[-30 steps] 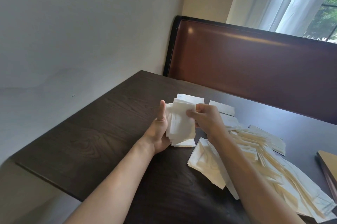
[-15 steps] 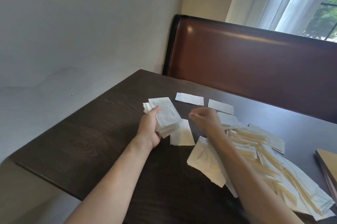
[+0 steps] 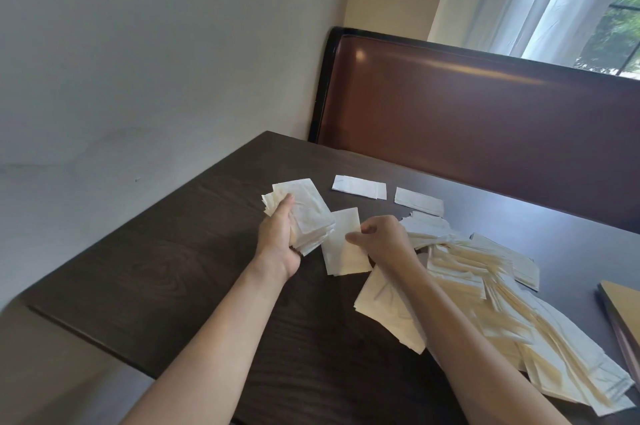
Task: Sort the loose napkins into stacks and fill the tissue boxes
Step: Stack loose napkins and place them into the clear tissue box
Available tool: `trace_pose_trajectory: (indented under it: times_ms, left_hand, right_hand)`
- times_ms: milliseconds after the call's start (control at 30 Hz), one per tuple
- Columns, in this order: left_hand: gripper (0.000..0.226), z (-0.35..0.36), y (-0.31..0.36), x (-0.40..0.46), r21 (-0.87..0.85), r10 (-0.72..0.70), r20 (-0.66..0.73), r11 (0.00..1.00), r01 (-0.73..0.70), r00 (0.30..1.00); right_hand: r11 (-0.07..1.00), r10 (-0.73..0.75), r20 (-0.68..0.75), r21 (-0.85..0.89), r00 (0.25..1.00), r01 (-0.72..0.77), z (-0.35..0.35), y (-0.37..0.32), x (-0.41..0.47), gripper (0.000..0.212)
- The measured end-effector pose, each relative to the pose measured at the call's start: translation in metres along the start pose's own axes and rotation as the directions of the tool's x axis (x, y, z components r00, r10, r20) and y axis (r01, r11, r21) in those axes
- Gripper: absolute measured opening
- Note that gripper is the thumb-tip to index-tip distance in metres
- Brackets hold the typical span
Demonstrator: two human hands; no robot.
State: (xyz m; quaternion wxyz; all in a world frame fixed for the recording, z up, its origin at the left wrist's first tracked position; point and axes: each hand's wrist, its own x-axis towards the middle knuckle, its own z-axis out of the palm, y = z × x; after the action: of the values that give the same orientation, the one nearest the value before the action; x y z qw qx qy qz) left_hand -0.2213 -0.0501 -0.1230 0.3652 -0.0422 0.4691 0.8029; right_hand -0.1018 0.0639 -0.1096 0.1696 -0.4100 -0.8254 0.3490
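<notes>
gripping a napkin stack (image 3: 304,213), left hand (image 3: 280,237) fingers; right hand (image 3: 384,239) fingers pinching a flat napkin (image 3: 341,251)

No words, labels, brand names, numbers or signs can be read anywhere in this view. The napkins (image 3: 485,286) are plain white and cream; a few carry faint grey marks, too blurred to tell whether they are print or creases. The brown flat thing (image 3: 623,310) at the right edge of the desk (image 3: 173,269) shows a bare surface with no lettering that can be made out.
</notes>
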Motion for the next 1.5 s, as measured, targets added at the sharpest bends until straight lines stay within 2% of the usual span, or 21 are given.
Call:
trace_pose_trajectory:
  times_ms: [133,233,300,367,433,500,567,667,767,967,1033,1167,1233,1300,1400,1500]
  left_hand:
    - [0.035,-0.001,-0.001,0.002,0.028,0.0,-0.012,1.0,0.001,1.0]
    - [0.03,0.001,0.0,0.001,0.049,0.003,-0.024,0.999,-0.002,1.0]
    - [0.03,0.002,-0.002,0.0,0.063,0.0,-0.005,0.998,0.0,1.0]
    - [0.034,0.004,-0.004,-0.004,0.074,-0.008,0.065,0.997,0.003,0.998]
    - [0.042,0.007,-0.004,-0.012,0.093,-0.022,0.205,0.996,0.003,0.979]
    - [0.056,0.009,-0.005,-0.016,0.106,-0.03,0.334,0.994,-0.006,0.942]
    - [0.067,0.008,-0.006,-0.016,0.099,-0.059,0.41,0.995,0.019,0.91]
    - [0.064,0.005,-0.009,-0.013,0.125,-0.062,0.472,0.992,0.002,0.88]
    - [0.049,0.007,-0.011,-0.015,0.197,-0.059,0.439,0.98,-0.032,0.896]
    - [0.059,0.008,-0.012,-0.012,0.223,0.02,0.331,0.97,-0.098,0.943]
    - [0.052,0.009,-0.014,-0.014,0.242,0.035,0.326,0.963,-0.12,0.945]
    - [0.041,0.01,-0.014,-0.014,0.236,0.036,0.35,0.964,-0.126,0.936]
    - [0.038,0.01,-0.012,-0.014,0.243,0.044,0.35,0.961,-0.136,0.936]
    - [0.034,0.01,-0.013,-0.014,0.252,0.033,0.356,0.959,-0.13,0.934]
    - [0.032,0.011,-0.014,-0.013,0.266,0.031,0.312,0.957,-0.119,0.949]
    - [0.036,0.012,-0.013,-0.013,0.264,0.026,0.272,0.959,-0.101,0.962]
  right_hand:
    - [0.943,0.075,-0.041,0.328,0.996,-0.058,-0.013,-0.01,-0.001,0.021]
    - [0.847,0.069,-0.096,0.531,0.993,-0.008,-0.025,-0.018,-0.006,0.007]
    - [0.789,0.051,-0.143,0.613,0.988,0.048,-0.032,-0.023,-0.008,0.007]
    - [0.712,0.038,-0.117,0.7,0.992,0.055,-0.035,-0.028,-0.008,0.006]
    - [0.655,0.01,-0.038,0.755,0.999,0.023,-0.032,-0.032,-0.008,0.008]
    - [0.644,-0.041,0.022,0.765,0.999,0.01,-0.024,-0.034,-0.01,0.011]
    - [0.682,-0.063,0.024,0.731,0.998,0.026,-0.016,-0.031,-0.011,0.015]
    - [0.779,-0.043,0.05,0.627,0.998,0.002,-0.012,-0.027,-0.011,0.017]
    - [0.804,-0.047,0.139,0.593,0.989,-0.045,-0.016,-0.029,-0.013,0.022]
    - [0.845,-0.05,0.235,0.527,0.971,-0.084,-0.023,-0.032,-0.016,0.009]
    - [0.851,-0.065,0.277,0.516,0.959,-0.091,-0.023,-0.033,-0.016,0.01]
    - [0.698,-0.003,0.297,0.685,0.955,-0.21,-0.025,-0.038,-0.015,0.01]
    - [0.654,0.036,0.285,0.718,0.958,-0.238,-0.027,-0.037,-0.012,0.014]
    - [0.679,0.05,0.242,0.703,0.969,-0.211,-0.028,-0.035,-0.007,0.018]
    - [0.77,0.033,0.157,0.625,0.987,-0.125,-0.026,-0.032,-0.004,0.019]
    - [0.834,-0.011,0.15,0.547,0.989,-0.074,-0.025,-0.03,-0.006,0.023]
